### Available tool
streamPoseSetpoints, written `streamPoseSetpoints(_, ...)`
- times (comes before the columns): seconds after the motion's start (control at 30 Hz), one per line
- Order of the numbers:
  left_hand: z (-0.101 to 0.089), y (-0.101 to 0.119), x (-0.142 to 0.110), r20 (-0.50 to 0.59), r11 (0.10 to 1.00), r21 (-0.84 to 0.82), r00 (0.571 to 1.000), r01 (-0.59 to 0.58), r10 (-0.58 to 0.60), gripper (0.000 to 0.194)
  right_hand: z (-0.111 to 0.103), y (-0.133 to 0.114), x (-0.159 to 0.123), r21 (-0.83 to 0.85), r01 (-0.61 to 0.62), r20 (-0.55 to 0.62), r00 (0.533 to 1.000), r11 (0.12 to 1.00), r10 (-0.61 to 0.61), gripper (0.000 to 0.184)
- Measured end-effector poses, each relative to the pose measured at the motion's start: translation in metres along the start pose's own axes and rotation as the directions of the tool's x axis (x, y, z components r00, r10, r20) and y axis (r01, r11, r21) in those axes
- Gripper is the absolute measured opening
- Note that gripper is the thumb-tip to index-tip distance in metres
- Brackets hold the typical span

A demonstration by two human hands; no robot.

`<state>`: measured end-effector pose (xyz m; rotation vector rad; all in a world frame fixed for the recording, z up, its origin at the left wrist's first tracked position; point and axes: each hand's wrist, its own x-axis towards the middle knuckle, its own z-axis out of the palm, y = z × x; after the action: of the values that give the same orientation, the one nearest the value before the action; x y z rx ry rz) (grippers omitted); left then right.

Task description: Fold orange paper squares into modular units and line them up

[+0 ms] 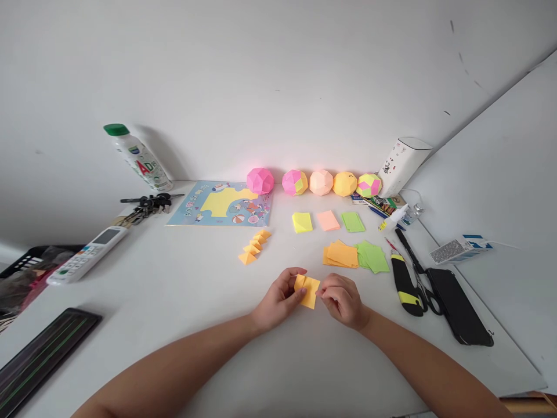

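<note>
The orange paper square (310, 293) sits between the two hands, raised in front of the person, with the desk (209, 278) beneath it and the desk's wall-side edge well beyond. It looks close to square, so no long axis stands out; a crease or flap line shows by its upper left corner. The left hand (281, 299) grasps it by its left side, thumb laid over the face and fingers behind. The right hand (343, 299) is just beside the opposite edge, fingers curled inward and their tips at the paper's right side; whether they pinch it cannot be told. Toward the wall-side edge, the loose orange sheets (342, 254) lie nearer the right hand, and the row of folded orange pieces (255, 247) nearer the left.
</note>
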<state>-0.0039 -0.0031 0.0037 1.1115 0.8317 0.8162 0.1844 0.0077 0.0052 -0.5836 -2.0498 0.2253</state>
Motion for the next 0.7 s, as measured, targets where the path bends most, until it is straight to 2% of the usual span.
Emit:
streamPoseSetpoints(0.33,0.0003,0.0017,0.0000,0.009,1.000,-0.005,1.000,-0.007,0.007,0.038,-0.0004,0.0003,-0.0011,0.016,0.044,0.019,0.999,0.999,-0.045,0.021)
streamPoseSetpoints(0.7,-0.0011,-0.0016,0.0008,0.021,1.000,0.002,0.999,-0.026,0.026,0.036,-0.0005,-0.0014,0.0003,-0.059,0.136,0.030,0.991,0.989,-0.134,0.022)
